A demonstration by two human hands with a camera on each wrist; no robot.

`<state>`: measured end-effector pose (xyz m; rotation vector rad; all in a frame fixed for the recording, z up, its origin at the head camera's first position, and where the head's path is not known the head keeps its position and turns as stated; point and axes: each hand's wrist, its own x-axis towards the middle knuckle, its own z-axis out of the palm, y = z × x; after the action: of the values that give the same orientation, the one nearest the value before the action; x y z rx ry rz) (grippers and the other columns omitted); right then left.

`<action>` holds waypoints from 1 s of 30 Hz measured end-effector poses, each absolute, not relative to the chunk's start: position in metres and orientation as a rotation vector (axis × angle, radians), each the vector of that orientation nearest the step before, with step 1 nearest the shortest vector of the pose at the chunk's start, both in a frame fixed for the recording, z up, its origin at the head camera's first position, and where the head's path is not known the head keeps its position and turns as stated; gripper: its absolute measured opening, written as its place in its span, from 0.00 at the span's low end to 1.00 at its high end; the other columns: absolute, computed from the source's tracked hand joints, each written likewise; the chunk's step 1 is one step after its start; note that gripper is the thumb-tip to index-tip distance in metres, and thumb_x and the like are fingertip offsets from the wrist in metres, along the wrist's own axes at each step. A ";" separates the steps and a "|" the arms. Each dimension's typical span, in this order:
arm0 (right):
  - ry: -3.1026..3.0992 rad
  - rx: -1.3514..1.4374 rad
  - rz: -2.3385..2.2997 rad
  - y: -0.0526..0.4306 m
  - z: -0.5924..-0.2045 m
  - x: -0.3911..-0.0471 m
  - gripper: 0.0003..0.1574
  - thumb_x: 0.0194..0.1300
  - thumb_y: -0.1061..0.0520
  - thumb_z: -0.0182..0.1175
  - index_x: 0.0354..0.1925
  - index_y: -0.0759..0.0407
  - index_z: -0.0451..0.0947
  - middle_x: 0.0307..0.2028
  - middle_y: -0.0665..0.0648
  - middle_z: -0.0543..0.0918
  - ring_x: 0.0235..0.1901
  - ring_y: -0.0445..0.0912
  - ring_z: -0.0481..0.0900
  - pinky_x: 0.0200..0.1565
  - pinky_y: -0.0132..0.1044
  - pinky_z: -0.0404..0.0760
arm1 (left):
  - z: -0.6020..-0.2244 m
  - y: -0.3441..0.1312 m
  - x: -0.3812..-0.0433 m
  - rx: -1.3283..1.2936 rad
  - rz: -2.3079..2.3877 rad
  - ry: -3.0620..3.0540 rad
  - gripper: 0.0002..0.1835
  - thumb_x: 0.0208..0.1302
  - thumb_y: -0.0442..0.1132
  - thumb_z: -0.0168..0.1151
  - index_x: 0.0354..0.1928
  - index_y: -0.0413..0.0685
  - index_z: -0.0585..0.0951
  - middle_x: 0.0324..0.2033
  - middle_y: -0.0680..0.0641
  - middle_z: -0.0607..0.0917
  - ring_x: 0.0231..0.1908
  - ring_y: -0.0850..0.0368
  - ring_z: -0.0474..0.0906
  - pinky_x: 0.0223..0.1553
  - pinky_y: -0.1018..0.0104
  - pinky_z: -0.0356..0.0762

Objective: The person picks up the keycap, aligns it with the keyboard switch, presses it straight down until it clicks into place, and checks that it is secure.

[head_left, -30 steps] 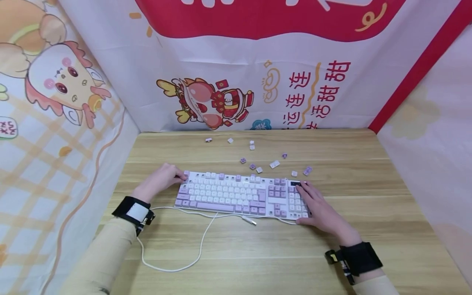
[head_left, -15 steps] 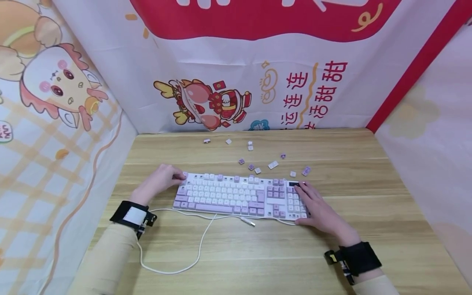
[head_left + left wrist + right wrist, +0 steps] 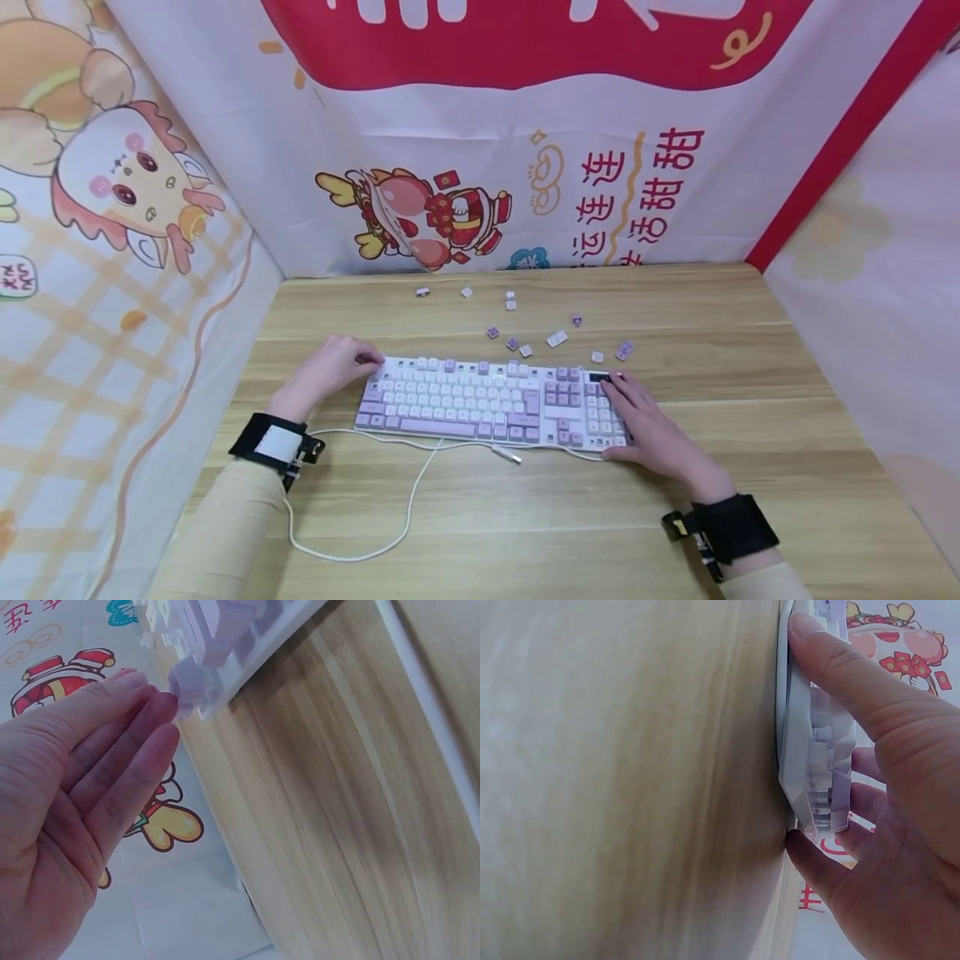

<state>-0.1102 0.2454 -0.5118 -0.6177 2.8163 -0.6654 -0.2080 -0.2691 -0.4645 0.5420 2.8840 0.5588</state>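
A white and lilac keyboard (image 3: 450, 404) lies across the table, with bare spots in its top row where keycaps are off. At its upper left corner is my left hand (image 3: 337, 367). In the left wrist view its fingertips (image 3: 166, 709) are right at a lilac keycap (image 3: 187, 684) on that corner, the thumb lying close beside the other fingers. My right hand (image 3: 656, 429) holds the keyboard's right end. The right wrist view shows the thumb (image 3: 810, 628) against the front edge, other fingers over the number keys and one fingertip down at the table by the side.
Several loose white and lilac keycaps (image 3: 557, 339) are scattered on the wooden table (image 3: 585, 533) behind the keyboard. A white cable (image 3: 411, 508) loops in front, its plug (image 3: 506, 454) near the keyboard's front edge. Printed cloth walls (image 3: 450, 117) rise at the back and sides.
My left fingers have shifted slightly onto the upper left corner, covering the lilac corner keycap that showed earlier in the head view. The right hand keeps its place on the keyboard.
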 end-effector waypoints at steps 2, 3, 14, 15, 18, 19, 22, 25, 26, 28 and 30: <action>2.818 -0.621 -0.672 0.246 -0.512 -0.111 0.67 0.53 0.43 0.75 0.77 0.62 0.50 0.79 0.67 0.48 0.78 0.66 0.43 0.74 0.62 0.55 | -0.465 -0.267 -0.209 0.539 0.555 2.885 0.06 0.65 0.37 0.68 0.42 0.47 0.89 0.39 0.46 0.91 0.42 0.51 0.87 0.49 0.52 0.85; 2.819 -0.623 -0.673 0.246 -0.512 -0.111 0.67 0.53 0.43 0.75 0.77 0.63 0.50 0.79 0.67 0.48 0.78 0.66 0.43 0.74 0.62 0.54 | -0.465 -0.266 -0.210 0.545 0.554 2.886 0.07 0.65 0.37 0.67 0.42 0.47 0.88 0.39 0.46 0.91 0.42 0.51 0.87 0.49 0.52 0.84; 2.825 -0.623 -0.666 0.246 -0.512 -0.110 0.67 0.52 0.44 0.76 0.77 0.64 0.51 0.78 0.68 0.49 0.77 0.66 0.44 0.74 0.61 0.55 | -0.462 -0.247 -0.224 0.523 0.571 2.854 0.10 0.69 0.40 0.63 0.47 0.47 0.87 0.44 0.45 0.90 0.46 0.51 0.85 0.51 0.52 0.84; 2.824 -0.622 -0.670 0.246 -0.512 -0.109 0.67 0.52 0.44 0.76 0.77 0.64 0.51 0.78 0.68 0.49 0.77 0.66 0.44 0.74 0.61 0.55 | -0.461 -0.244 -0.226 0.514 0.572 2.850 0.11 0.69 0.41 0.63 0.48 0.47 0.87 0.45 0.45 0.89 0.47 0.50 0.85 0.52 0.51 0.83; 2.824 -0.624 -0.666 0.245 -0.511 -0.110 0.67 0.52 0.44 0.76 0.77 0.64 0.50 0.78 0.68 0.49 0.77 0.67 0.44 0.74 0.62 0.54 | -0.460 -0.236 -0.235 0.477 0.572 2.840 0.14 0.70 0.42 0.61 0.54 0.47 0.84 0.50 0.44 0.88 0.51 0.48 0.84 0.56 0.49 0.81; 2.823 -0.624 -0.666 0.245 -0.511 -0.110 0.67 0.52 0.44 0.76 0.77 0.64 0.50 0.78 0.68 0.49 0.77 0.67 0.44 0.74 0.62 0.54 | -0.459 -0.233 -0.238 0.454 0.572 2.838 0.16 0.71 0.43 0.61 0.56 0.47 0.82 0.52 0.44 0.87 0.53 0.48 0.83 0.57 0.48 0.80; 2.823 -0.624 -0.666 0.245 -0.511 -0.111 0.67 0.52 0.44 0.76 0.77 0.64 0.50 0.78 0.68 0.49 0.77 0.67 0.45 0.74 0.62 0.55 | -0.459 -0.224 -0.247 0.412 0.574 2.841 0.22 0.71 0.43 0.61 0.64 0.48 0.76 0.60 0.42 0.82 0.58 0.44 0.79 0.61 0.46 0.77; 2.822 -0.619 -0.665 0.245 -0.511 -0.111 0.67 0.52 0.44 0.76 0.77 0.63 0.50 0.78 0.68 0.49 0.77 0.67 0.45 0.74 0.62 0.56 | -0.460 -0.215 -0.256 0.390 0.585 2.875 0.25 0.70 0.42 0.61 0.68 0.48 0.73 0.64 0.41 0.78 0.62 0.42 0.77 0.62 0.44 0.76; 2.824 -0.620 -0.663 0.245 -0.511 -0.111 0.67 0.52 0.44 0.76 0.77 0.63 0.51 0.78 0.68 0.49 0.77 0.66 0.45 0.74 0.62 0.56 | -0.461 -0.213 -0.260 0.392 0.591 2.895 0.25 0.70 0.41 0.61 0.67 0.47 0.73 0.65 0.40 0.77 0.62 0.41 0.76 0.62 0.44 0.76; 2.827 -0.621 -0.663 0.245 -0.513 -0.110 0.67 0.51 0.44 0.76 0.77 0.64 0.51 0.78 0.68 0.49 0.77 0.67 0.45 0.74 0.62 0.56 | -0.464 -0.208 -0.267 0.391 0.601 2.939 0.25 0.69 0.39 0.61 0.66 0.44 0.74 0.64 0.39 0.78 0.63 0.40 0.76 0.63 0.44 0.75; 2.833 -0.626 -0.663 0.245 -0.514 -0.109 0.67 0.51 0.44 0.76 0.77 0.64 0.51 0.78 0.68 0.50 0.77 0.67 0.45 0.74 0.62 0.56 | -0.467 -0.204 -0.273 0.380 0.602 2.978 0.24 0.69 0.38 0.61 0.65 0.43 0.74 0.63 0.38 0.79 0.63 0.40 0.75 0.64 0.45 0.74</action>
<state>-0.1090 0.2451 -0.5135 -0.6259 2.8332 -0.6632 -0.2735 -0.2039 -0.4668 0.3801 2.9777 0.6022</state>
